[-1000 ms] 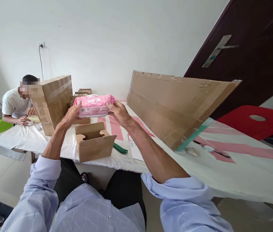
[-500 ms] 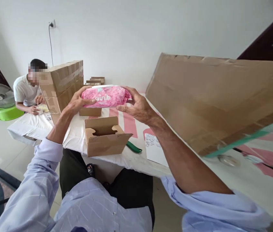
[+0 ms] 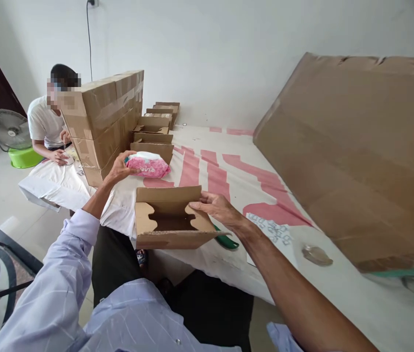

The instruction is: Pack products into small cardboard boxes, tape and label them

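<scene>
My left hand point(image 3: 121, 167) grips one end of a pink soft pack of wipes point(image 3: 150, 166) with a white top, beyond the open cardboard box. That small brown box point(image 3: 173, 240) sits at the table's front edge, its flaps raised and its dark inside showing between notched side flaps. My right hand point(image 3: 216, 208) pinches the box's right side flap near the back corner, thumb on the inner face. Close to the box's right side lies a green curved handle point(image 3: 227, 241), partly covered by the front flap.
Stacked taped cartons point(image 3: 100, 112) stand at the left, with several open boxes point(image 3: 153, 139) behind. A large cardboard sheet or carton point(image 3: 354, 161) leans at right. A marked paper point(image 3: 269, 230) and a tape roll point(image 3: 317, 255) lie nearby. A co-worker point(image 3: 43, 122) sits at far left.
My right hand has let go of the wipes pack and moved down to the box's right flap. The left hand alone now holds the pack, lower down. The view has shifted.
</scene>
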The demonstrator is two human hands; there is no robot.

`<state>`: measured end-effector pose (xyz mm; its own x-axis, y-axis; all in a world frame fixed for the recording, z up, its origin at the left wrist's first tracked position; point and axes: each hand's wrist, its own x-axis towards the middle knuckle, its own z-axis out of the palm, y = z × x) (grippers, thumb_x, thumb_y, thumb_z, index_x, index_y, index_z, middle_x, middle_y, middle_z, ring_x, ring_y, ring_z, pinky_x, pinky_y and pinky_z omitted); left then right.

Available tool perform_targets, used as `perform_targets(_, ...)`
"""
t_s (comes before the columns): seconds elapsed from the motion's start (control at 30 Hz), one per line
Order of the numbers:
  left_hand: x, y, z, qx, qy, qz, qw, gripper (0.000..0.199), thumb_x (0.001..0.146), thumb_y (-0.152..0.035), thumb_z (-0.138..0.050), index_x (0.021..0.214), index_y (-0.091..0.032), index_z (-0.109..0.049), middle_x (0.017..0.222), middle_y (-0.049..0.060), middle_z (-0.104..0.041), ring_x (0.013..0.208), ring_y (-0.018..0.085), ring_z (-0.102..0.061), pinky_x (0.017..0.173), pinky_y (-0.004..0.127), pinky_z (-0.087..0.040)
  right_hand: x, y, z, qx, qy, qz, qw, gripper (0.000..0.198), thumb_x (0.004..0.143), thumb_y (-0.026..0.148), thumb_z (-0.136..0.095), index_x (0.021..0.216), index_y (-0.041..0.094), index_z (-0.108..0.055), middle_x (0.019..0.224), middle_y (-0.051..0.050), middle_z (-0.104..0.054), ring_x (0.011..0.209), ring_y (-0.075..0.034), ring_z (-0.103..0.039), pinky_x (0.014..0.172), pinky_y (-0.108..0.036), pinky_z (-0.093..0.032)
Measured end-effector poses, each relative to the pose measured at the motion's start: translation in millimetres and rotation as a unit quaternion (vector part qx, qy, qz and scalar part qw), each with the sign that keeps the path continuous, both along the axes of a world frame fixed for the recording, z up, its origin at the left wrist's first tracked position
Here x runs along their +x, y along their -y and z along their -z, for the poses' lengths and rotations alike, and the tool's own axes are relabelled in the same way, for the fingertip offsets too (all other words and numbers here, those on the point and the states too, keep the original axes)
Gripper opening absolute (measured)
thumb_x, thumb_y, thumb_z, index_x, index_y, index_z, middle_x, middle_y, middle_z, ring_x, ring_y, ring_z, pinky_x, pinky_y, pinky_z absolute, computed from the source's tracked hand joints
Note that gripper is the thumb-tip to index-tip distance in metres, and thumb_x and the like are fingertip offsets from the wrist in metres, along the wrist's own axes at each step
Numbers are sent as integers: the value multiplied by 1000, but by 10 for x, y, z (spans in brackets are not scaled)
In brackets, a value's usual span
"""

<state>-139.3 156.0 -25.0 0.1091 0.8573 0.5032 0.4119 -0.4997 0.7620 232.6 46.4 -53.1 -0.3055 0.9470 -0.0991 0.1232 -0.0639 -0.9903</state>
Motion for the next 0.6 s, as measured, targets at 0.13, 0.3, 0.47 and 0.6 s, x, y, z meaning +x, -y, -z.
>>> perform_targets(0.13, -126, -68, 290, -27, -39, -22, 999, 63, 55, -26, -96, 116, -20, -78, 118, 9, -71, 115, 31, -65, 111, 46, -49, -21, 155, 67, 17, 1, 38, 999, 45, 70, 56, -95, 90, 19, -80, 93, -9, -84, 78, -24, -75, 69, -34, -65)
perform_targets(0.3, -258, -136, 509, -42, -60, -16, 997, 64, 54, -28, -96, 115, -20, -78, 124, 12, -71, 125, 36, -63, 117, 50, -47, 15, 309, 195, 78, 26, 74, 994, 47, 77, 63, -86, 90, 19, -80, 87, -7, -80, 78, -23, -70, 67, -32, -60)
perform_targets(0.47, -296, -232, 590, -51, -72, -1, 996, 64, 56, -36, -97, 115, -20, -78, 129, 15, -71, 131, 38, -62, 122, 52, -44, 12, 393, 276, 117, 47, 115, 985, 43, 85, 62, -77, 88, 19, -79, 81, -5, -75, 75, -22, -66, 71, -34, -57)
perform_targets(0.6, -240, -387, 598, -54, -73, -2, 996, 68, 58, -43, -99, 119, -21, -77, 133, 15, -71, 133, 37, -62, 122, 51, -43, -2, 431, 257, 128, 38, 125, 983, 38, 89, 58, -74, 90, 20, -80, 85, -6, -78, 78, -25, -67, 72, -35, -57)
